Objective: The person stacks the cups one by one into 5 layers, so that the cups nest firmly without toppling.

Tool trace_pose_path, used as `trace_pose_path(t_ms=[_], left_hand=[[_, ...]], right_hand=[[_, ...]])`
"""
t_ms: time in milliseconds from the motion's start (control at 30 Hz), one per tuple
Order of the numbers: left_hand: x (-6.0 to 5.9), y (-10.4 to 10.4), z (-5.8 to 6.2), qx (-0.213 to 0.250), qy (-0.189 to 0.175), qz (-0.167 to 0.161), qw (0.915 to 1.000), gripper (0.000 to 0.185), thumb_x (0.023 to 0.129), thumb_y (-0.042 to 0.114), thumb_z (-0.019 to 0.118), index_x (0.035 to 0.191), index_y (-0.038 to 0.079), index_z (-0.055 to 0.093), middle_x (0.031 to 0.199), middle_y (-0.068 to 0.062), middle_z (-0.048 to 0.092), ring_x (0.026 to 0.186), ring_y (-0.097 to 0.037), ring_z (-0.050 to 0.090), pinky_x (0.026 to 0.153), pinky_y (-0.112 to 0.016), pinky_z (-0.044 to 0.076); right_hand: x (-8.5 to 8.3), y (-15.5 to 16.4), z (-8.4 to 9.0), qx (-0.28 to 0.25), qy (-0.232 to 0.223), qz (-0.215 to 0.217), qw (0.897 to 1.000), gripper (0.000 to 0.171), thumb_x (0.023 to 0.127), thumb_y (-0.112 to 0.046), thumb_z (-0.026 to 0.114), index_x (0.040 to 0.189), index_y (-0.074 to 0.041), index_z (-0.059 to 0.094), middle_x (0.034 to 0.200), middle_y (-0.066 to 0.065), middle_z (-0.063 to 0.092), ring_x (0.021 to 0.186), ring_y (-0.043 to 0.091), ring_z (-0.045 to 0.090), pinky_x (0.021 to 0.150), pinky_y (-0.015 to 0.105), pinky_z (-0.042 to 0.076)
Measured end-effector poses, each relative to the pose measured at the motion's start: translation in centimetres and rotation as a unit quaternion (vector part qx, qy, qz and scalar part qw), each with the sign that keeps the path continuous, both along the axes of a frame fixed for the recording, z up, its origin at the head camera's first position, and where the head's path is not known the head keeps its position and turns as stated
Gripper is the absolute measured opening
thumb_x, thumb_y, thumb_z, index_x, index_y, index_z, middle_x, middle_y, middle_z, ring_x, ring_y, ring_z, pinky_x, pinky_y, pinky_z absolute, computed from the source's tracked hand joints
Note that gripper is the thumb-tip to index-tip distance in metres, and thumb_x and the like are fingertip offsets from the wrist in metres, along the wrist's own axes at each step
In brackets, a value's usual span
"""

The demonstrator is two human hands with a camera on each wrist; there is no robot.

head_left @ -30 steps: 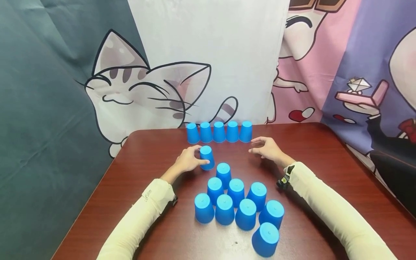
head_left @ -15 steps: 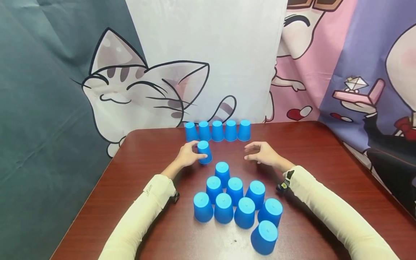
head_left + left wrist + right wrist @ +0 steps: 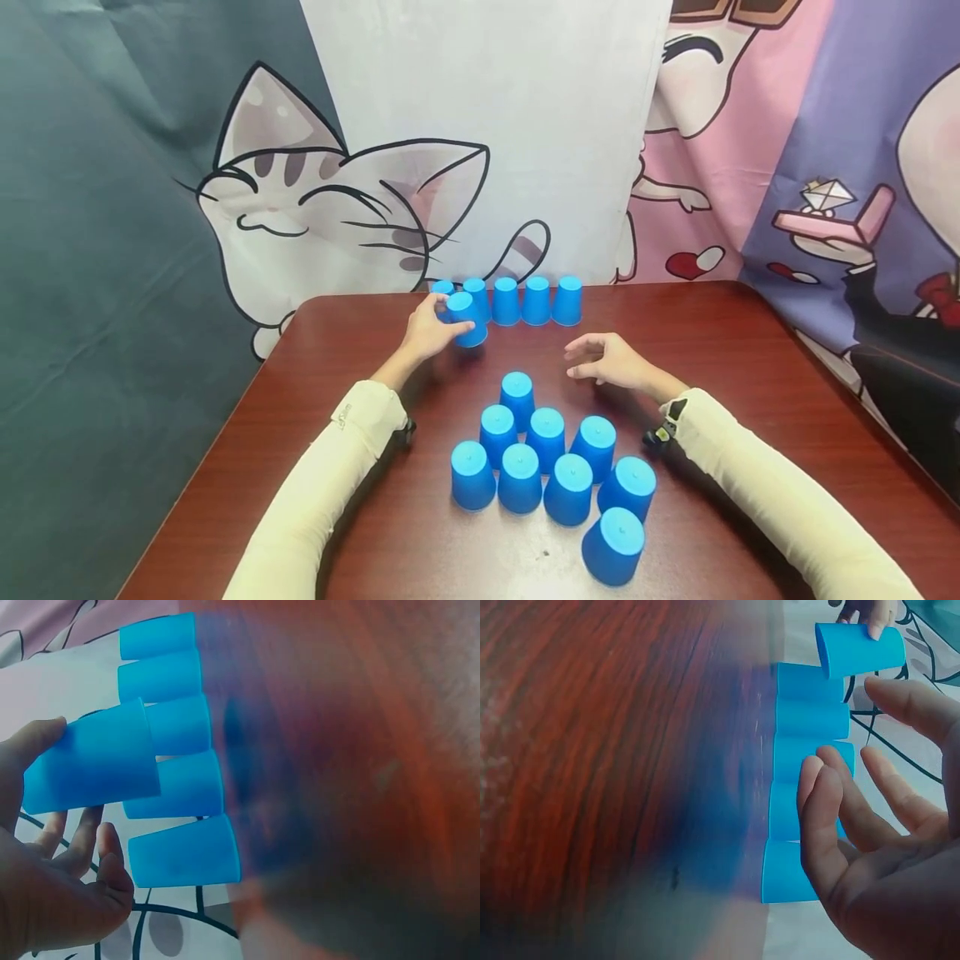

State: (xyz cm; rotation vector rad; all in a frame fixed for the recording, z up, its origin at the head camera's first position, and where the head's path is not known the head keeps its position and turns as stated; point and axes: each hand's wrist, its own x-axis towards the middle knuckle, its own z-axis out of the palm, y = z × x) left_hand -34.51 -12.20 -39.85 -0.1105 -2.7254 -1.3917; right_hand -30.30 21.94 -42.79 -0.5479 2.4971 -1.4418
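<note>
Left of centre in the head view, your left hand (image 3: 425,336) grips a blue cup (image 3: 467,317), lifted in front of the back row of cups (image 3: 536,301) and hiding part of its leftmost cup. At centre stands the cluster of upturned cups (image 3: 547,467). Right of it, your right hand (image 3: 609,363) hovers, fingers relaxed, holding nothing. Both wrist views blur the table (image 3: 750,350).

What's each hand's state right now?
Left hand: grips a blue cup, lifted by the back row of cups.
Right hand: open, holds nothing, fingers relaxed above the table.
</note>
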Motion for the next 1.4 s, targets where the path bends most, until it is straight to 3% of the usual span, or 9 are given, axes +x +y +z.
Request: trace_pose_path(t_ms=[300, 633, 833, 1000, 1133, 1400], left_hand=[[-1.2, -0.1, 1.7, 0.022, 0.038, 0.010, 0.9990, 0.069, 0.084, 0.035, 0.080, 0.138, 0.008, 0.049, 0.135, -0.019, 0.057, 0.125, -0.038, 0.054, 0.097, -0.055, 0.049], [-2.6, -0.5, 3.0, 0.046, 0.067, 0.004, 0.9967, 0.066, 0.084, 0.034, 0.080, 0.138, 0.009, 0.052, 0.136, -0.017, 0.058, 0.128, -0.038, 0.052, 0.102, -0.055, 0.044], [-3.7, -0.5, 2.9, 0.048, 0.067, 0.009, 0.9966, 0.066, 0.086, 0.033, 0.079, 0.140, 0.008, 0.051, 0.137, -0.018, 0.058, 0.128, -0.037, 0.052, 0.103, -0.053, 0.044], [-4.4, -0.4, 3.0, 0.057, 0.072, 0.017, 0.9957, 0.066, 0.087, 0.032, 0.077, 0.141, 0.007, 0.050, 0.138, -0.019, 0.057, 0.126, -0.038, 0.054, 0.103, -0.053, 0.044], [-4.9, -0.4, 2.9, 0.053, 0.069, 0.027, 0.9958, 0.066, 0.087, 0.033, 0.077, 0.142, 0.008, 0.050, 0.138, -0.018, 0.056, 0.124, -0.037, 0.056, 0.103, -0.052, 0.045], [-6.2, 0.2, 3.4, 0.042, 0.049, 0.039, 0.9971, 0.068, 0.089, 0.034, 0.075, 0.145, 0.007, 0.046, 0.140, -0.018, 0.054, 0.128, -0.037, 0.051, 0.106, -0.052, 0.041]], right_hand=[[1.4, 0.8, 0.3, -0.006, -0.007, 0.055, 0.998, 0.042, 0.088, -0.011, 0.075, 0.126, 0.003, 0.060, 0.116, 0.022, 0.069, 0.097, 0.029, 0.069, 0.066, 0.046, 0.057], [2.1, 2.9, 0.2, -0.018, -0.015, 0.094, 0.995, 0.043, 0.090, -0.008, 0.072, 0.127, 0.005, 0.057, 0.117, 0.024, 0.068, 0.093, 0.028, 0.070, 0.063, 0.045, 0.058], [2.4, 4.1, 0.1, -0.041, -0.022, 0.185, 0.982, 0.046, 0.090, 0.002, 0.067, 0.132, 0.010, 0.051, 0.121, 0.030, 0.063, 0.096, 0.044, 0.067, 0.074, 0.047, 0.059], [2.6, 4.5, -0.1, -0.055, -0.016, 0.256, 0.965, 0.050, 0.088, 0.005, 0.066, 0.134, 0.012, 0.048, 0.125, 0.032, 0.060, 0.104, 0.046, 0.064, 0.084, 0.046, 0.057], [2.7, 4.6, -0.3, -0.061, -0.019, 0.278, 0.959, 0.053, 0.087, 0.002, 0.067, 0.135, 0.011, 0.047, 0.127, 0.030, 0.058, 0.107, 0.043, 0.063, 0.087, 0.050, 0.055], [3.1, 4.7, -0.5, -0.052, -0.025, 0.291, 0.955, 0.055, 0.086, -0.006, 0.072, 0.134, 0.011, 0.049, 0.126, 0.023, 0.062, 0.104, 0.037, 0.065, 0.084, 0.053, 0.056]])
